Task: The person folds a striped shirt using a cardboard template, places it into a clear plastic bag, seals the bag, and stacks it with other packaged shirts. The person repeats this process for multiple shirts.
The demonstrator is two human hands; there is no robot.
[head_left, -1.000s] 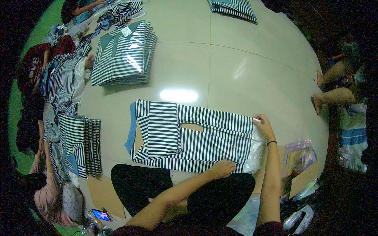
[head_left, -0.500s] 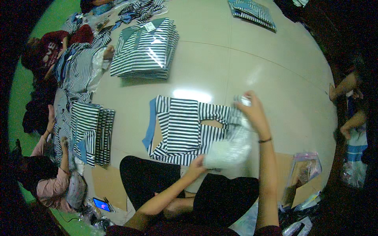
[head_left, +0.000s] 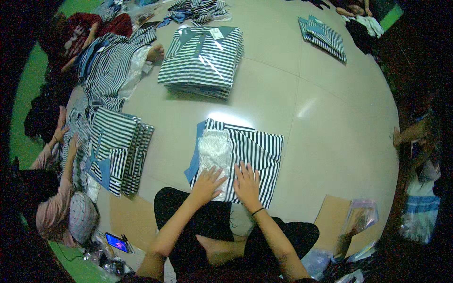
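Observation:
A black-and-white striped garment (head_left: 264, 158) with a blue collar (head_left: 193, 162) lies folded on the floor before my crossed legs. Across its left part rests a white, crinkled, shiny panel (head_left: 214, 148); whether it is sewn on cannot be told. My left hand (head_left: 208, 186) presses on the panel's near end, fingers spread. Beside it my right hand (head_left: 247, 185) lies flat on the striped cloth, its fingers apart. Neither hand grips anything.
Beyond the garment stands a stack of bagged striped shirts (head_left: 200, 66). Another striped stack (head_left: 118, 148) sits left, beside a co-worker's arms (head_left: 66, 151). A smaller pile (head_left: 325, 40) lies far right. Cardboard (head_left: 330, 219) and a phone (head_left: 116, 242) flank my legs.
The garment's right part and the white panel, lifted by my hands before, are now folded leftward over the rest. Both hands have come down flat on top. The view has shifted somewhat.

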